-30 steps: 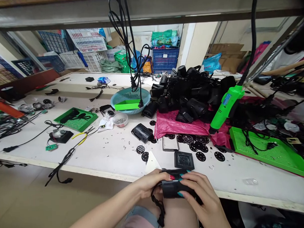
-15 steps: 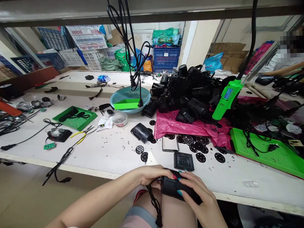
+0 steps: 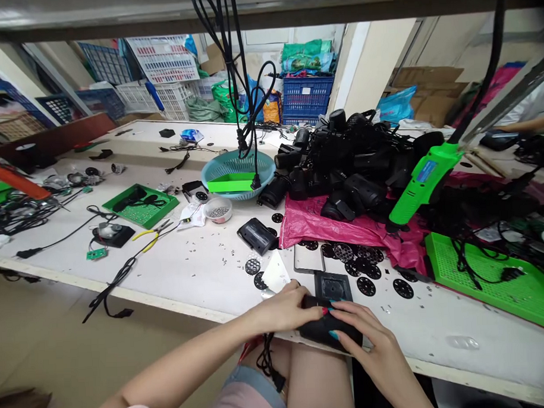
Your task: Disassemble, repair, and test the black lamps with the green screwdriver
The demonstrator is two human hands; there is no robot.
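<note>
Both my hands grip a black box-shaped device (image 3: 323, 328) at the near edge of the white table (image 3: 189, 272). My left hand (image 3: 287, 307) holds its left end, my right hand (image 3: 370, 343) covers its right side. A black cord (image 3: 266, 362) hangs from it over my lap. Just beyond my fingers lie a black square plate (image 3: 332, 285), a clear rectangular piece (image 3: 308, 257) and several black perforated discs (image 3: 363, 269).
A heap of black devices (image 3: 346, 165) sits on pink plastic (image 3: 339, 228). A green power screwdriver (image 3: 423, 181) hangs at right above a green tray (image 3: 497, 273). A teal basket (image 3: 236, 172), screw bowl (image 3: 218, 210), pliers (image 3: 150, 238) and cables lie left. Another person's arm (image 3: 525, 124) shows far right.
My hands have carried the black device from above my lap forward onto the table's near edge. The view has shifted a little to the left.
</note>
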